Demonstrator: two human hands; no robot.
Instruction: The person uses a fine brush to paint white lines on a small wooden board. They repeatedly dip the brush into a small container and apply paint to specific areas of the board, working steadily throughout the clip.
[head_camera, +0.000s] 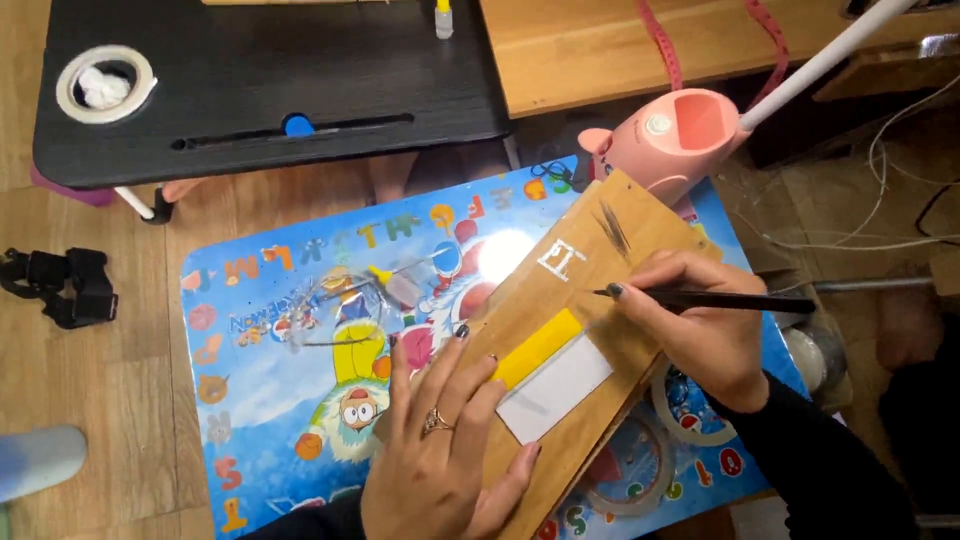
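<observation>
My right hand (705, 335) gripped the brush (700, 298), tip pointing left across the board (590, 300); my left hand (440, 450) lay open, flat on it.

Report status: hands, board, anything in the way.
Left hand flat on wooden board. Right hand holds black brush over it. Tape rolls beside; nothing blocking.

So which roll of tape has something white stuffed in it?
The tape roll on the black table, far from both hands. The two by the right hand, partly under the wooden board, show none.
</observation>
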